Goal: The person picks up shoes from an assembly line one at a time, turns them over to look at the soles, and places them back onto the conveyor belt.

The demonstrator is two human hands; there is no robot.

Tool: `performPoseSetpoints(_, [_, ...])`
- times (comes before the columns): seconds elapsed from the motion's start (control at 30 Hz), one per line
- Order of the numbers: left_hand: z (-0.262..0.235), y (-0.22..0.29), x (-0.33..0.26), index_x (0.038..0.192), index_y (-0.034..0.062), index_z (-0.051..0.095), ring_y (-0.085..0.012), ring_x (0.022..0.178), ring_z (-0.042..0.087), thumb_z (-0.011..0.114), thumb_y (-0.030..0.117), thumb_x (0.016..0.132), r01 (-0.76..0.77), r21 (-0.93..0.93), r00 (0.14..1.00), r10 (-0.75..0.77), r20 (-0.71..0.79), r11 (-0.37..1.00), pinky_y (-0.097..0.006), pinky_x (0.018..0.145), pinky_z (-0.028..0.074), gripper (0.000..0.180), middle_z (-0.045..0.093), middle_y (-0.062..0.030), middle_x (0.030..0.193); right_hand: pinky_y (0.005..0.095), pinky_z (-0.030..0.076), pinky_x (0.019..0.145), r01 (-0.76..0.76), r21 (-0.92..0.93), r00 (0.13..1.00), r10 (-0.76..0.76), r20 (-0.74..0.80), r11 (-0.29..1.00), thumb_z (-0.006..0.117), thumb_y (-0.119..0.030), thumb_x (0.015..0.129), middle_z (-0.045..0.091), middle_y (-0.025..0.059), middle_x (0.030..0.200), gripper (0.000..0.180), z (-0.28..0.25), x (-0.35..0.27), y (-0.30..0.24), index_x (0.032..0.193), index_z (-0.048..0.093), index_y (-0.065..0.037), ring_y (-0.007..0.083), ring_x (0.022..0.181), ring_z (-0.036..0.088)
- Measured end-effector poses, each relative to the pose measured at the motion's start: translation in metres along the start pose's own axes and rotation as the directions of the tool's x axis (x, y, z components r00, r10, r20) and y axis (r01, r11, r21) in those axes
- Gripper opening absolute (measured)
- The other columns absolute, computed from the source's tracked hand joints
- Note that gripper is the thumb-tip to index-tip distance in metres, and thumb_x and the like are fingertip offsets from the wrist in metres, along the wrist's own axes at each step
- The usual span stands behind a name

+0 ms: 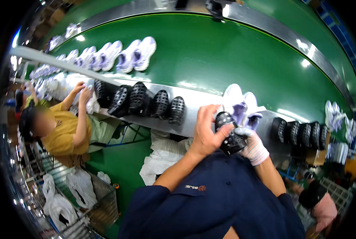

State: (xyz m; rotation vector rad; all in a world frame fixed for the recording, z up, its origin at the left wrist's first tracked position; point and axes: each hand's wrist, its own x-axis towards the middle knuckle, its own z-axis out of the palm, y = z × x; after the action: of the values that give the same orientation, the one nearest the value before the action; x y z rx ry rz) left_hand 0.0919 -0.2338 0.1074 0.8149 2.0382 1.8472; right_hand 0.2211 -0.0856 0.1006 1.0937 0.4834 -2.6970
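A black plastic shoe form [228, 135], dotted with holes, is held in front of my chest. My left hand [206, 133], bare, wraps its fingers and thumb around the form's left side. In a pale striped glove, my right hand [254, 147] grips it from the right, fingers closed near its lower part. Just beyond my hands, a pair of white and lilac sneakers [233, 94] stands at the edge of the green belt, toes pointing away. The undersides of my fingers are hidden.
Several similar black forms [138, 97] line the metal ledge [194, 105] at left, and more black forms [304, 133] stand at right. White sneakers [145, 53] sit on the green belt [210, 51]. A co-worker in yellow [66, 127] sits at left, beside a wire cart [102, 215].
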Motion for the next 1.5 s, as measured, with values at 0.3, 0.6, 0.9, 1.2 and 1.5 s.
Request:
performPoseSetpoints(0.3, [0.052,-0.089,-0.009,0.105,-0.0002,0.068,-0.0093,0.083,0.062,0.058,-0.003,0.097,0.591,-0.273,0.806,-0.572,0.152,0.759,-0.023,0.076,0.049,0.013,0.069,-0.0046,0.090,0.0447,0.055,0.077,0.006,-0.983,0.738,-0.663,0.127,-0.182,0.072,-0.052,0.089,0.072,0.0208,0.090,0.063,-0.017,-0.043,0.011,0.123,0.065,0.000,0.0371,0.086,0.071])
performPoseSetpoints(0.6, [0.099,-0.102,-0.009,0.116,-0.0007,0.064,-0.0186,0.089,0.064,0.064,0.002,0.094,0.650,-0.158,0.743,-0.580,0.333,0.743,-0.030,0.079,0.051,0.022,0.067,-0.0107,0.100,0.0509,0.055,0.071,-0.271,-0.908,0.809,-0.586,-0.036,-0.318,0.066,-0.059,0.091,0.069,0.0243,0.074,0.060,-0.044,-0.044,0.013,0.087,0.068,0.002,0.0427,0.075,0.070])
performPoseSetpoints(0.9, [0.111,-0.130,0.043,0.098,-0.0052,0.064,-0.0448,0.104,0.057,0.068,0.003,0.081,-0.346,0.449,0.884,0.125,0.451,0.824,-0.050,0.092,0.049,0.019,0.062,-0.0263,0.108,0.0498,0.056,0.073,-0.455,-0.841,0.700,-0.701,-0.135,-0.292,0.067,-0.042,0.092,0.072,0.0228,0.079,0.040,-0.042,-0.009,-0.023,0.091,0.069,-0.002,0.0409,0.079,0.072])
performPoseSetpoints(1.2, [0.094,-0.148,0.032,0.091,-0.0058,0.063,-0.0454,0.102,0.060,0.065,-0.002,0.081,-0.255,0.317,0.871,0.074,0.486,0.914,-0.051,0.092,0.049,0.011,0.065,-0.0260,0.099,0.0482,0.057,0.070,-0.306,-0.861,0.685,-0.722,0.097,-0.406,0.063,-0.011,0.086,0.072,0.0208,0.089,0.020,-0.071,0.067,0.023,0.103,0.061,0.000,0.0378,0.079,0.073])
performPoseSetpoints(1.5, [0.078,-0.141,0.029,0.109,-0.0052,0.066,-0.0439,0.101,0.065,0.071,0.007,0.083,-0.146,0.319,0.889,-0.018,0.458,0.936,-0.048,0.089,0.052,0.029,0.069,-0.0259,0.101,0.0471,0.058,0.077,-0.148,-0.944,0.571,-0.805,0.163,-0.296,0.062,-0.014,0.091,0.071,0.0217,0.098,0.023,-0.079,0.075,0.025,0.109,0.065,-0.001,0.0363,0.094,0.071])
